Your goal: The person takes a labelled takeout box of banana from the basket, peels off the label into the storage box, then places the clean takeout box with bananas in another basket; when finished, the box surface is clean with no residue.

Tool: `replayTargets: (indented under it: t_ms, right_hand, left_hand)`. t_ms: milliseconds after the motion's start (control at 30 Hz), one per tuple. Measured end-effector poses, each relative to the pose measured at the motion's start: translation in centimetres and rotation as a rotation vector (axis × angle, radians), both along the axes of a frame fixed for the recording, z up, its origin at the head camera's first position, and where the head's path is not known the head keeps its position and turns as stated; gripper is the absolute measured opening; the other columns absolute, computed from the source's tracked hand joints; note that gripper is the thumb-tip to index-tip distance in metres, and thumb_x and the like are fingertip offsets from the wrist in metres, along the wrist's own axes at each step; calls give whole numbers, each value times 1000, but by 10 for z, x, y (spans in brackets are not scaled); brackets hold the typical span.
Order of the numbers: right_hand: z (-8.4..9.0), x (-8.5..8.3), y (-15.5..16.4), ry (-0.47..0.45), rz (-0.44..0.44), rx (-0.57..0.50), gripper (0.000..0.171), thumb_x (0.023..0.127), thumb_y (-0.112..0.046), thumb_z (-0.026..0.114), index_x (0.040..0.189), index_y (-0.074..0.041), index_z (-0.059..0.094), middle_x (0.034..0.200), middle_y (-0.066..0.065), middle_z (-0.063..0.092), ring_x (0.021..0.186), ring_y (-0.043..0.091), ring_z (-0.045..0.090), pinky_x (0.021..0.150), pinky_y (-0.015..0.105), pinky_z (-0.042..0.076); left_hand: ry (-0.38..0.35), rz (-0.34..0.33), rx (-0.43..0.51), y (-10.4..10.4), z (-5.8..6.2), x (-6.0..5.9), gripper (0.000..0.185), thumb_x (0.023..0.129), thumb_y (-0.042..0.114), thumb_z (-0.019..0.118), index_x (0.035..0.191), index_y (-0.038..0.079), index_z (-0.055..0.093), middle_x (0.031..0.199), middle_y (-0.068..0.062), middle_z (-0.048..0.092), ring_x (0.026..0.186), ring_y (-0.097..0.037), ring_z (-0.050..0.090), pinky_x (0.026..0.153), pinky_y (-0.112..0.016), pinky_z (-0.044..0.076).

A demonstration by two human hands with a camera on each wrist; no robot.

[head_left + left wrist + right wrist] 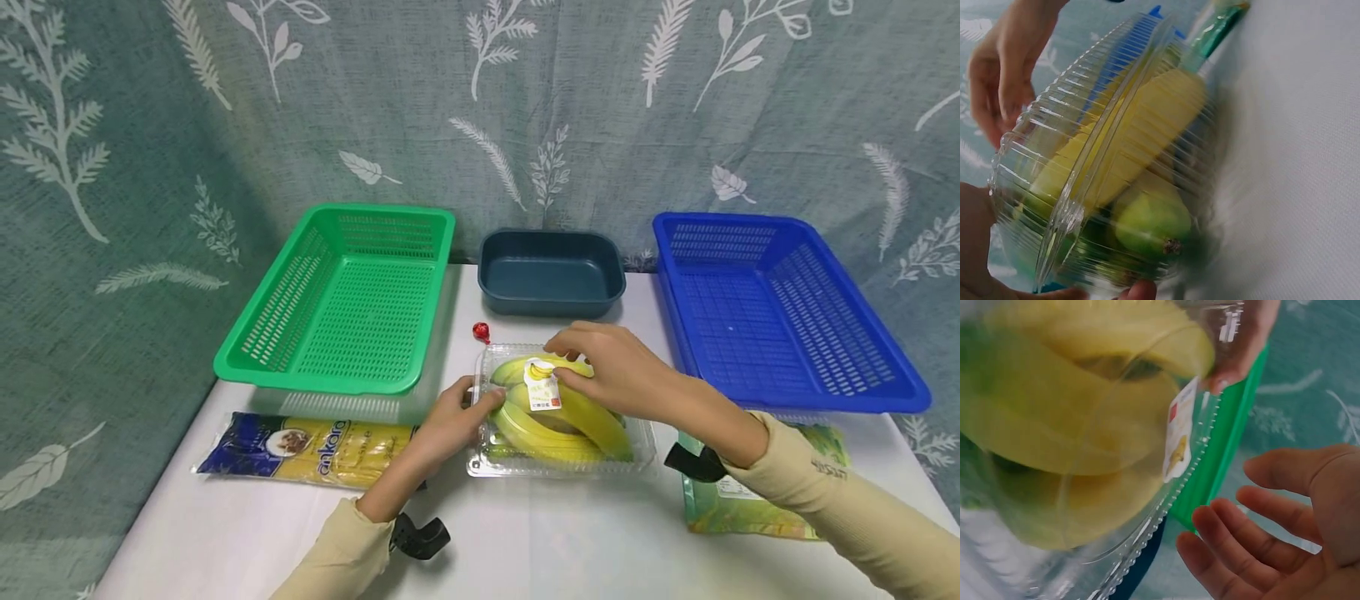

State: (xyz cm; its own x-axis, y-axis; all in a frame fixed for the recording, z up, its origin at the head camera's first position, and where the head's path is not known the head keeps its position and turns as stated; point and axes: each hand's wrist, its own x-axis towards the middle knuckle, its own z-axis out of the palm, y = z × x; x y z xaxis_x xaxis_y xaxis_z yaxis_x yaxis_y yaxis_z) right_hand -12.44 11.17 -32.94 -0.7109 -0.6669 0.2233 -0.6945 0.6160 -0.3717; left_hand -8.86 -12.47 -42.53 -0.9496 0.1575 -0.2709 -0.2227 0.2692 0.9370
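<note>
A clear plastic clamshell box (643, 446) holds yellow bananas (528, 427), some with green ends. Its lid carries a white label (543, 396) with a banana picture. My left hand (453, 418) grips the box by its left side, with the thumb over the lid. In the left wrist view the box stands tilted and its ribbed side faces the camera. My right hand (611, 367) is over the far right part of the lid. From the right wrist view, that hand's fingers (1260, 531) are spread, loosely bent and apart from the box, holding nothing.
A green basket (427, 333) stands at back left, a dark blue tub (551, 307) at back centre, a blue basket (911, 379) at back right. A red-wrapped candy (481, 332) lies behind the box. Pasta (300, 450) lies left; a green packet (750, 517) lies under the right forearm.
</note>
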Motion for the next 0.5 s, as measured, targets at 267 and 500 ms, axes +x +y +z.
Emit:
replayTargets:
  t_ms: [267, 500]
  right_hand:
    - [-4, -17, -22, -45, 68, 102, 22, 82, -10, 71, 104, -9, 69, 96, 2, 63, 82, 16, 61, 68, 28, 50]
    - [-15, -20, -29, -30, 58, 150, 22, 80, -8, 71, 102, -11, 70, 91, 0, 62, 64, 9, 49, 56, 22, 44]
  left_hand:
    - [-3, 5, 8, -1, -2, 0, 57, 85, 50, 62, 123, 10, 51, 97, -11, 59, 72, -19, 57, 61, -32, 51]
    - [-19, 3, 32, -1, -3, 1, 57, 84, 50, 63, 123, 10, 50, 96, -12, 58, 65, -18, 56, 56, -31, 50]
